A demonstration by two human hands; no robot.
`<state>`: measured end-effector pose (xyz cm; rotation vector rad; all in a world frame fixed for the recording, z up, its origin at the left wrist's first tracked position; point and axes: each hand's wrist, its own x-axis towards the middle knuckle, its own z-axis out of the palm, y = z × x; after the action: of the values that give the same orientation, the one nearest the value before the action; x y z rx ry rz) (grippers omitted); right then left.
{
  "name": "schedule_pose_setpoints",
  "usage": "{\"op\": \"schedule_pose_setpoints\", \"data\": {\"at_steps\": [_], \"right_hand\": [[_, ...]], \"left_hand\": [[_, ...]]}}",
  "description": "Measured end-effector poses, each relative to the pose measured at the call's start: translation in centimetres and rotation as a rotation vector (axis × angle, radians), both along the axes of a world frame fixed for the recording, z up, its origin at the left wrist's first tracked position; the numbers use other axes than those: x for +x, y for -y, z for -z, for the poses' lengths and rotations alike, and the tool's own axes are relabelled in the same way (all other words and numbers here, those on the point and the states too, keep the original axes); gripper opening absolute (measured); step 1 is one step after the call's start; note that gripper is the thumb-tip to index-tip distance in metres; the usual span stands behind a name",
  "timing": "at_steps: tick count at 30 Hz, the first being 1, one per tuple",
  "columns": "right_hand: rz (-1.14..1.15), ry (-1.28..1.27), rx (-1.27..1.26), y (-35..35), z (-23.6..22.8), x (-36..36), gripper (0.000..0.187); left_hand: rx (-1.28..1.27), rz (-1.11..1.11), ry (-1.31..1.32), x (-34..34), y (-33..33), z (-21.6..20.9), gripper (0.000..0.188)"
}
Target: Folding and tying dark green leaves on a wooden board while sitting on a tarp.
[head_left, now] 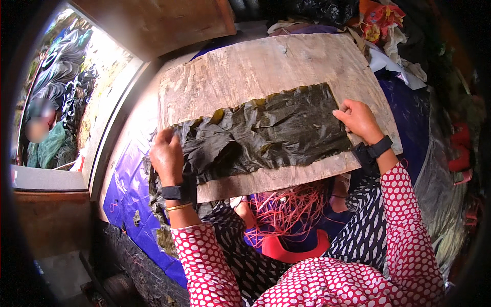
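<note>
I sit with a worn wooden board [266, 66] slanted across my lap, and spread over its lower half lies a dark, crumpled leaf sheet [266, 133], blackish green with a few yellow-green patches along its upper edge. My left hand [166, 156] rests on the sheet's left end, where the leaf hangs past the board's left edge; the fingers are curled down over the leaf and pressing on it, though I cannot tell whether they actually pinch it. My right hand [359, 120] sits at the sheet's upper right corner, the fingers bent and closed on the edge of the leaf, the knuckles towards the top of the board. The sheet runs between my two hands, wrinkled and creased, more rumpled near the left hand than near the right. I wear a black band [173, 193] and a thin gold bangle [178, 206] on the left wrist, and a black strap [373, 150] on the right wrist; both sleeves [409, 225] are red with white dots. Just below the near edge of the board, in my lap, lies a tangle of reddish string [291, 207] above a red curved thing I cannot make out. To my left a purple-blue plastic sheet [128, 189] covers the ground, with scraps of leaf on it. Beyond the board's far right corner lies a heap of cloth and wrappers [381, 23]. At the far left an opening [66, 87] shows bright daylight.
</note>
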<state>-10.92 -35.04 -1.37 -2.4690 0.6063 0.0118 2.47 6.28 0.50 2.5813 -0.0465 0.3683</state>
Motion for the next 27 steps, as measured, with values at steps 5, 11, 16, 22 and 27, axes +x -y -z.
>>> {"op": "schedule_pose_setpoints", "data": {"at_steps": [5,11,16,22,27], "right_hand": [[-0.054,0.011,-0.002,-0.6,-0.5,0.3,0.027],[-0.075,0.189,0.106,0.4,1.1,0.4,0.021],[0.011,0.184,0.166,0.8,1.4,0.7,0.026],[-0.024,0.179,0.252,0.3,0.9,0.6,0.015],[0.055,0.243,0.222,2.2,1.6,0.2,0.015]], "left_hand": [[0.178,-0.190,-0.217,0.2,-5.9,1.8,0.033],[0.157,-0.133,-0.336,-0.1,-4.9,1.6,0.029],[0.148,-0.134,-0.344,0.0,-4.9,1.8,0.025],[0.047,-0.110,-0.412,0.7,-5.9,2.9,0.024],[-0.181,-0.008,-0.461,0.3,-3.9,1.9,0.018]]}}
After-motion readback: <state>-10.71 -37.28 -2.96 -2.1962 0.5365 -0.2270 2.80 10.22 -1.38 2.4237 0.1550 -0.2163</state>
